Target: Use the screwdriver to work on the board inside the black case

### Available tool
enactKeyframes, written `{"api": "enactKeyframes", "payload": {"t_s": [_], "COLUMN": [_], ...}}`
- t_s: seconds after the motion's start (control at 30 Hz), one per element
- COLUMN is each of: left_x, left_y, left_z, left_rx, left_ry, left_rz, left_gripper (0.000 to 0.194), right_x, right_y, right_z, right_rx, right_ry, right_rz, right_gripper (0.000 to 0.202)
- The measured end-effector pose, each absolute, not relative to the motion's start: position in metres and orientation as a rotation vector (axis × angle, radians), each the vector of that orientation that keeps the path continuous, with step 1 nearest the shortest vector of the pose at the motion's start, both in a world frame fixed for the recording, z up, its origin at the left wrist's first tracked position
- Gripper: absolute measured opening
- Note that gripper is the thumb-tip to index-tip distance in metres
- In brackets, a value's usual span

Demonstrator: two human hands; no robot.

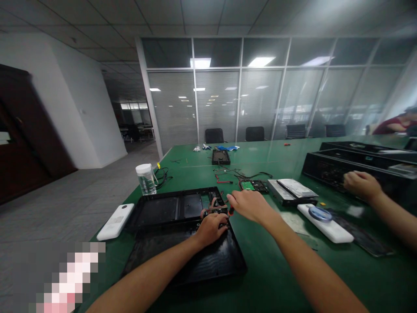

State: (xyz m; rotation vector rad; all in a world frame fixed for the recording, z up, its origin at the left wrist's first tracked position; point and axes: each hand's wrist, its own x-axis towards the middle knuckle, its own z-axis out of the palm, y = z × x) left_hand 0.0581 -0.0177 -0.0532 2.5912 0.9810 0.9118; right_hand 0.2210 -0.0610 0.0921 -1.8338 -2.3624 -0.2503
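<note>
The near half of a black casing (208, 261) lies on the green tabletop (270, 282), below the wearer's hands. The left hand (211, 228) bends its fingers down at this half's far edge; whether they pinch anything is hidden. Above it, the right hand (249, 204) is closed around a small red tool (231, 211), just beside a wire bundle (210, 206) that crowds the spot. The casing's far half (166, 208) adjoins, with a white device (115, 221) at its left. To the right lie another white device (339, 230) bearing a blue disc (320, 213), then a metal box (289, 193). Beyond are a lidded bottle (146, 180), a green circuit board (247, 185), another person's hand (363, 184) before large black cases (325, 169), and blue gloves (228, 148).
</note>
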Motion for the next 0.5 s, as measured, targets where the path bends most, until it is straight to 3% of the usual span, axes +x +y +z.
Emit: {"api": "enactKeyframes", "payload": {"t_s": [0.1,0.3,0.5], "left_x": [0.058,0.057,0.056], "left_y": [-0.018,-0.018,-0.021], "left_z": [-0.053,-0.051,-0.05], "left_rx": [2.605,2.63,2.704], "left_ry": [0.978,0.935,0.95], "left_rz": [0.906,0.899,0.911], "left_gripper": [0.029,0.028,0.022], "right_x": [0.223,0.228,0.282], "right_y": [-0.059,-0.049,-0.025], "right_z": [0.091,0.087,0.042], "right_rx": [-1.803,-1.749,-1.29], "right_ry": [-2.387,-2.323,-2.066], "right_rz": [-0.135,-0.177,0.467], "right_gripper": [0.034,0.034,0.026]}}
